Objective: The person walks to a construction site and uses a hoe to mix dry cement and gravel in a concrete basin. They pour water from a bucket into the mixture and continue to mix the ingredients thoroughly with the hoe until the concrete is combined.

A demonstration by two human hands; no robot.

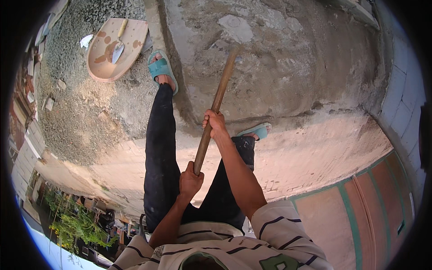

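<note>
Both my hands are wrapped round a long wooden tool handle [223, 81], slanting away from me to the right. My left hand [191, 182] closes on its near end, between my knees. Farther up the shaft, my right hand [214, 121] grips it near my right foot. The handle's far end reaches into the wet grey mortar [279, 85]; the tool's head is blurred or sunk there, so its kind cannot be made out.
At the far left a pinkish, rounded tray [98, 63] lies on gravel [67, 103], with a pointed trowel [118, 51] on it. A low raised edge [158, 22] borders the mortar. My sandals [159, 67] stand at its left and near sides. Walling [405, 90] rises at right.
</note>
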